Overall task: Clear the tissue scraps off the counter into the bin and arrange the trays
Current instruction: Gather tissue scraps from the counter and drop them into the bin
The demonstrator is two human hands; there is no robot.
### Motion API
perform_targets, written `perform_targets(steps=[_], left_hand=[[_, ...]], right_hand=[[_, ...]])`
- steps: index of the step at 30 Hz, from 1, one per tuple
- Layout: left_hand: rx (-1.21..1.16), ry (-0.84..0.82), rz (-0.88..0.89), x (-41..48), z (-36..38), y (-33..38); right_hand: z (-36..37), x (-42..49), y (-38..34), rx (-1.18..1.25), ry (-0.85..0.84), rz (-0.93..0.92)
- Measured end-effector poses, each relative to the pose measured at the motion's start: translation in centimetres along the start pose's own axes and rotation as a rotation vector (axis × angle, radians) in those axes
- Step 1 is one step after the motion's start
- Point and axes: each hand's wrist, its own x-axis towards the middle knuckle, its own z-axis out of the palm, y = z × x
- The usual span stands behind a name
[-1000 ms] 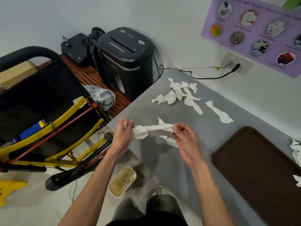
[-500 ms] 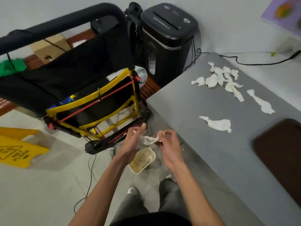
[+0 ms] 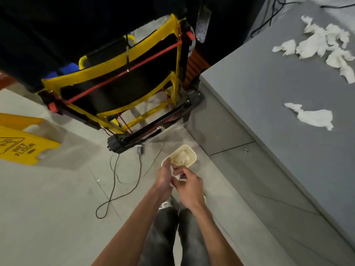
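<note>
Pinching a scrap between curled fingers, left hand and right hand hover at the bin near rim. Risk: released here, light tissue may drift onto the floor. More scraps lie on the counter.

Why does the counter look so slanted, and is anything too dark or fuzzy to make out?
Head view: the wide lens makes the counter edge run at a steep slant; the black cloth above the yellow cart is too dark for detail; the whole picture is slightly soft, so the tissue scrap held by the left hand and right hand reads as a white smudge.
</note>
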Motion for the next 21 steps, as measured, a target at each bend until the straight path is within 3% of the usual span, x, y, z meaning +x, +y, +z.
perform_targets(steps=[5,8,11,17,21], left_hand=[[0.137,-0.037,-0.016,8.2,-0.4,-4.3],[0.139,0.007,0.025,14.8,-1.1,-6.5],[0.311,0.095,0.121,21.2,-3.0,-8.3],[0.839,0.358,0.344,33.2,-8.1,-12.5],[1.051,0.357,0.369,39.3,-9.9,-14.0]], right_hand=[[3.4,5.6,6.4,0.099,-0.046,0.013],[6.5,10.0,11.7,0.113,-0.057,0.032],[8.6,15.0,16.4,0.098,-0.037,0.101],[14.3,27.0,25.5,-0.236,-0.061,0.102],[18.9,33.2,30.3,-0.462,-0.230,0.132]])
